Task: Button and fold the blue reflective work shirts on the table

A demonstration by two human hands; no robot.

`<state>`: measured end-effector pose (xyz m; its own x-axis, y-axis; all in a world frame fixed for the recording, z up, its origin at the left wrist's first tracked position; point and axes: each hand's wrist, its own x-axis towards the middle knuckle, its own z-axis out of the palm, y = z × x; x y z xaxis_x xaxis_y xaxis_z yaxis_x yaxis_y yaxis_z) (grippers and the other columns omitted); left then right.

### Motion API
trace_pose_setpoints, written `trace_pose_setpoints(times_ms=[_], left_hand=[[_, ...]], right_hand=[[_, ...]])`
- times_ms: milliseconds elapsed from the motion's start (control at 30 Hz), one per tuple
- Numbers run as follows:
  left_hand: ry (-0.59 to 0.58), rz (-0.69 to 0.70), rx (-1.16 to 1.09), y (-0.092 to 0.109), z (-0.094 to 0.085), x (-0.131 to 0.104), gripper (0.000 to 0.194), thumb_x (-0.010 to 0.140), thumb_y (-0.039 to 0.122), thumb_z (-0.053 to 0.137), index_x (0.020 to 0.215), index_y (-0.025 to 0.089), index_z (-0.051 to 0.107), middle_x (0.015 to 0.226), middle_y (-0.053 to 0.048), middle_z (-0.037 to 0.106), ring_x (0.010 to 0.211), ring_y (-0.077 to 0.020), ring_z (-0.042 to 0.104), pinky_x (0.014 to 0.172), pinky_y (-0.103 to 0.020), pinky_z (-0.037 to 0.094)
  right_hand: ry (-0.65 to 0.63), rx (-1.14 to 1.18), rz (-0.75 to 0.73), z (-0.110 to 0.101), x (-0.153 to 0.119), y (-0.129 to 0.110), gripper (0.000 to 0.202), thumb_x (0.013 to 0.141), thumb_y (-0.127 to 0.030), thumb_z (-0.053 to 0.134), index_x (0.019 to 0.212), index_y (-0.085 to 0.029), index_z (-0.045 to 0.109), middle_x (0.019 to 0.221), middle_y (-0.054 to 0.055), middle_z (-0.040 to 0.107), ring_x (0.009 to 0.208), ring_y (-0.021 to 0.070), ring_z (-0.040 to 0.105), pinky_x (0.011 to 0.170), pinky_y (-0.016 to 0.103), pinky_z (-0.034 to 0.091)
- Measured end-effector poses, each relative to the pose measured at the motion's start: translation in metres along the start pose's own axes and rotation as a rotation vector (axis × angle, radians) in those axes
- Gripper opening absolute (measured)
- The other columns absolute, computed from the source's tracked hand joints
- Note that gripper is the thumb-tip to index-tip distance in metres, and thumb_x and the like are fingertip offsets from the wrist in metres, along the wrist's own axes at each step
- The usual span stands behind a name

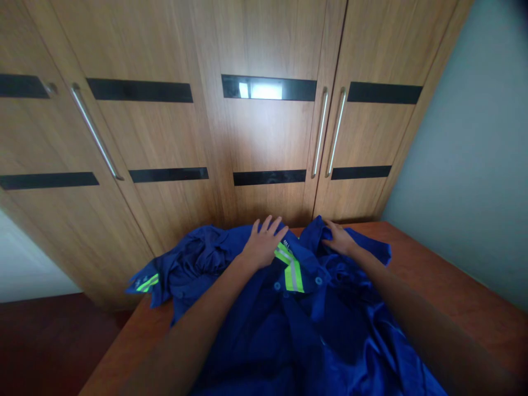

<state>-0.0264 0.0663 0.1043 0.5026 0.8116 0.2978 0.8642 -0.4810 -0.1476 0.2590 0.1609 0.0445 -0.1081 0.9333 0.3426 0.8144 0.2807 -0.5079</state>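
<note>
A blue work jacket [256, 330] with buttons and yellow-green and silver reflective strips lies spread and rumpled in front of me. My left hand [264, 245] rests on its upper part with the fingers spread, beside a reflective strip [293, 269]. To the right, my right hand [339, 240] has its fingers closed on a raised fold of the same jacket near the far edge; part of the grip is hidden by the cloth. One sleeve end with another reflective strip [147, 282] lies out to the left.
Beneath the jacket is a reddish-brown wooden surface [433, 275]. A wooden wardrobe [268, 137] with long metal handles [319, 132] and black strips rises right behind it. A pale wall [474, 165] stands on the right, and dark floor [45, 341] shows lower left.
</note>
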Motion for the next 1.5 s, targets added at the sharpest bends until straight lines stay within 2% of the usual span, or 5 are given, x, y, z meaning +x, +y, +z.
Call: trace_pose_setpoints(times_ms=[167,667,1200,1367,1500], left_hand=[[-0.145,-0.019,-0.011,-0.018,0.017,0.040,0.019,0.079,0.021,0.060,0.096,0.023,0.070,0.098,-0.008,0.073,0.104,-0.0264,0.063,0.108,-0.049,0.029],[0.202,-0.686,0.160,-0.136,-0.066,0.049,0.025,0.088,0.025,0.050,0.094,0.010,0.069,0.092,-0.015,0.068,0.093,-0.0375,0.065,0.074,-0.049,0.048],[-0.285,-0.274,-0.037,0.012,-0.005,-0.033,0.033,0.085,0.046,0.052,0.096,0.018,0.066,0.089,-0.013,0.071,0.084,-0.0326,0.069,0.069,-0.042,0.054],[-0.326,-0.329,-0.125,0.031,0.021,-0.047,0.045,0.083,0.045,0.055,0.117,0.015,0.058,0.100,-0.017,0.070,0.090,-0.0363,0.068,0.072,-0.048,0.055],[-0.325,-0.300,-0.163,0.036,0.029,-0.043,0.023,0.084,0.028,0.051,0.099,0.019,0.064,0.102,-0.012,0.067,0.088,-0.0291,0.069,0.072,-0.039,0.055]], right_hand=[[-0.050,-0.049,0.023,-0.004,0.023,-0.019,0.024,0.072,-0.018,0.063,0.094,-0.019,0.072,0.103,0.012,0.071,0.106,0.0307,0.062,0.095,0.042,0.042],[0.137,0.420,0.041,-0.038,0.134,-0.078,0.039,0.088,-0.013,0.043,0.126,-0.010,0.053,0.100,0.012,0.071,0.080,0.0165,0.069,0.068,0.029,0.055],[-0.383,0.053,-0.180,0.035,-0.001,-0.097,0.024,0.081,-0.031,0.063,0.101,-0.018,0.068,0.080,0.004,0.073,0.078,0.0195,0.069,0.073,0.025,0.048],[-0.365,-0.001,-0.015,0.064,0.001,-0.111,0.061,0.089,-0.035,0.052,0.142,-0.011,0.035,0.079,0.004,0.074,0.067,0.0166,0.070,0.068,0.024,0.050],[-0.307,-0.083,0.101,0.082,0.021,-0.118,0.044,0.082,-0.033,0.059,0.123,-0.017,0.059,0.095,0.010,0.074,0.096,0.0235,0.068,0.080,0.030,0.050]])
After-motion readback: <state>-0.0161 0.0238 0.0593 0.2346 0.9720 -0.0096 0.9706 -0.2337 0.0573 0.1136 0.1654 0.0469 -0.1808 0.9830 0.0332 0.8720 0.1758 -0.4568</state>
